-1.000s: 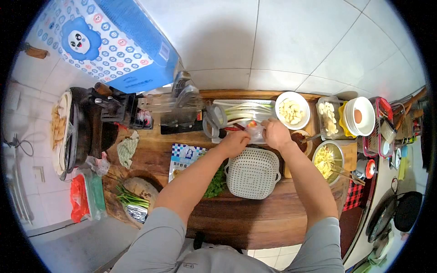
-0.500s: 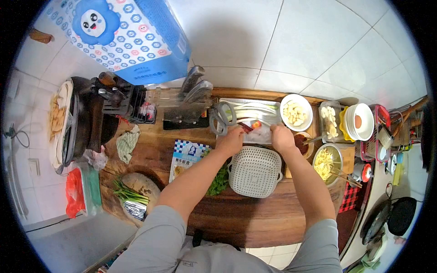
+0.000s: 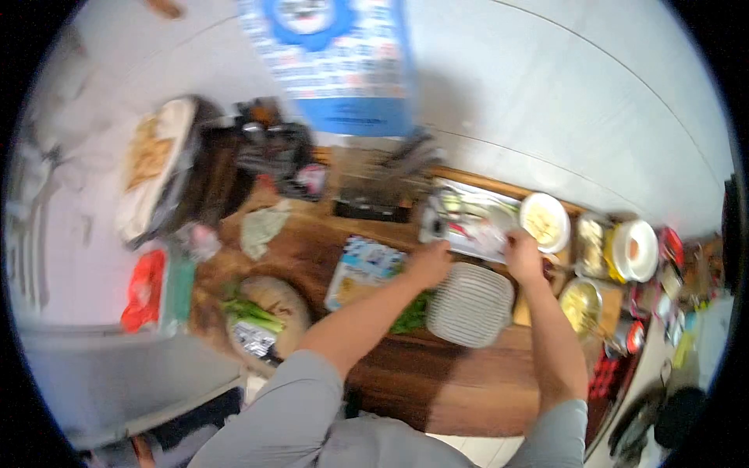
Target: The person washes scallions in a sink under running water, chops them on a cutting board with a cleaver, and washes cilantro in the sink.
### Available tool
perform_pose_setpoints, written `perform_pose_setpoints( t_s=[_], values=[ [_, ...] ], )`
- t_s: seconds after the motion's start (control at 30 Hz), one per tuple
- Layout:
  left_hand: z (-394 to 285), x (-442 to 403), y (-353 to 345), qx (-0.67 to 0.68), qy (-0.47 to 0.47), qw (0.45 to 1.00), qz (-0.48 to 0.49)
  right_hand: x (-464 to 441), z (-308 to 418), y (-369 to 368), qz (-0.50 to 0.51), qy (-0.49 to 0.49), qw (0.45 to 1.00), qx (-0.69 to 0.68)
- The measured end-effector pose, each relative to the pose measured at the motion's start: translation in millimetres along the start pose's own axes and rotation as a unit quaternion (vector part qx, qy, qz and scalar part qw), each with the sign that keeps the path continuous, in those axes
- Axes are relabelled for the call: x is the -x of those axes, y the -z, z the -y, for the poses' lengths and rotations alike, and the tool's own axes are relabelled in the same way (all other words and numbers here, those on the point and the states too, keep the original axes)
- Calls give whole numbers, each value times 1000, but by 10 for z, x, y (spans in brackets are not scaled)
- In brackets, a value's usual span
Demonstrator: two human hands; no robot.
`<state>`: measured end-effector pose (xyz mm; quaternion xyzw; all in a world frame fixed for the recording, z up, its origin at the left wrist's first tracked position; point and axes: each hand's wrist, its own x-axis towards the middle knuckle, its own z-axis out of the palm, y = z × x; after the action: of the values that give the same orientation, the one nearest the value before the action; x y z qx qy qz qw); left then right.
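A shallow metal tray point(image 3: 476, 189) lies against the back of the wooden counter. It holds pale scallions or leeks, something red, and a whitish, blurred item. My left hand point(image 3: 429, 264) is closed at the tray's near left corner, beside grey scissors point(image 3: 431, 214). At the near right corner, my right hand point(image 3: 523, 256) has its fingers curled in on the rim. Motion blur softens both grips. Just in front of the tray, between my forearms, sits a pale perforated basket point(image 3: 470, 306). Leafy greens point(image 3: 411, 313) show partly beneath my left forearm.
A bowl of peeled garlic point(image 3: 544, 221), stacked white bowls point(image 3: 635, 249) and a bowl of yellow shreds point(image 3: 580, 306) stand right. Leftward are a printed packet point(image 3: 363, 269), a knife block point(image 3: 370, 207), a cloth point(image 3: 264, 228) and a round board point(image 3: 285, 300) with green stalks.
The camera view has swung, shifting the counter rightward in the picture and blurring it. Both hands stay at the tray's near corners.
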<state>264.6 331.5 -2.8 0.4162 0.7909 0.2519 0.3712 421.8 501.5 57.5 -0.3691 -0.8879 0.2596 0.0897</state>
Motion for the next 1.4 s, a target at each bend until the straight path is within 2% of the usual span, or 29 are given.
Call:
perform_pose_setpoints(
  t_s=[0.07, 0.13, 0.17, 0.2, 0.27, 0.3, 0.43, 0.47, 0.53, 0.57, 0.7, 0.8, 0.87, 0.9, 0.93, 0.97, 1.0, 1.07, 1.1, 1.13, 1.17, 1.2, 1.23, 1.27, 1.33, 1.37, 1.4],
  values=[
    [-33, 226, 75, 80, -24, 992, -94, 78, 187, 5, 50, 69, 996, 26],
    [-84, 563, 211, 145, -92, 974, -149, 238, 425, -68, 101, 127, 986, 37],
    [-28, 677, 155, 124, -124, 974, -145, 330, 535, -137, 145, 127, 981, 31],
    [27, 788, 143, 107, -159, 972, -139, 437, 683, -226, 143, 164, 976, -3],
    [-29, 1048, 357, 146, -116, 981, -56, 620, 998, -372, 136, 232, 961, -67],
    [-49, 1158, 443, 168, -98, 981, -11, 667, 1162, -421, 138, 199, 966, -86],
    [480, 1327, 570, 185, -20, 978, -92, 788, 1549, -813, 174, 54, 961, -207],
    [606, 1395, 623, 167, -14, 983, -78, 804, 1596, -941, 188, 15, 950, -248],
    [848, 1633, 897, 128, 0, 990, -56, 859, 1891, -1092, 218, 1, 933, -287],
    [1007, 1751, 980, 122, -27, 988, -94, 887, 2039, -1171, 235, -6, 923, -305],
    [1494, 2370, 1646, 170, -45, 984, -39, 926, 2663, -1688, 238, 81, 916, -311],
    [1933, 3044, 2305, 207, -53, 974, -74, 956, 3568, -1921, 207, 153, 935, -244],
    [2268, 3604, 2832, 200, -65, 969, -130, 971, 4257, -2139, 176, 217, 938, -207],
    [2390, 3914, 3102, 199, -52, 959, -193, 1055, 4802, -2073, 160, 228, 946, -165],
    [2529, 4198, 3334, 197, -39, 946, -252, 1044, 5105, -2260, 172, 229, 939, -188],
    [2771, 4427, 3534, 168, -26, 936, -309, 1127, 5606, -2219, 198, 222, 938, -176],
    [2995, 4646, 3720, 137, -14, 922, -361, 1229, 6039, -2235, 210, 229, 924, -224],
    [3227, 5155, 4107, 52, -4, 889, -455, 1285, 6707, -2514, 218, 252, 913, -235],
    [3287, 5367, 4284, -8, 9, 875, -483, 1315, 6978, -2673, 197, 309, 893, -260],
    [3368, 5524, 4438, -67, 21, 859, -508, 1330, 7212, -2861, 225, 309, 878, -289],
    [3496, 5631, 4555, -95, 25, 854, -511, 1361, 7411, -2941, 209, 405, 866, -207],
    [3599, 5698, 4651, -123, 31, 847, -516, 1442, 7523, -3083, 183, 407, 875, -190],
    [3706, 5692, 4716, -167, 77, 844, -504, 1527, 7606, -3270, 159, 407, 883, -173],
    [3862, 5635, 4759, -210, 149, 871, -419, 1563, 7645, -3401, 135, 408, 889, -155],
    [4160, 5464, 4827, -287, 285, 884, -233, 1561, 7648, -3484, 173, 409, 889, -109],
    [4255, 5368, 4845, -288, 279, 905, -141, 1544, 7648, -3523, 193, 409, 888, -85],
    [4280, 5274, 4833, -256, 282, 918, -112, 1503, 7657, -3576, 200, 418, 884, -66]
  ],
)
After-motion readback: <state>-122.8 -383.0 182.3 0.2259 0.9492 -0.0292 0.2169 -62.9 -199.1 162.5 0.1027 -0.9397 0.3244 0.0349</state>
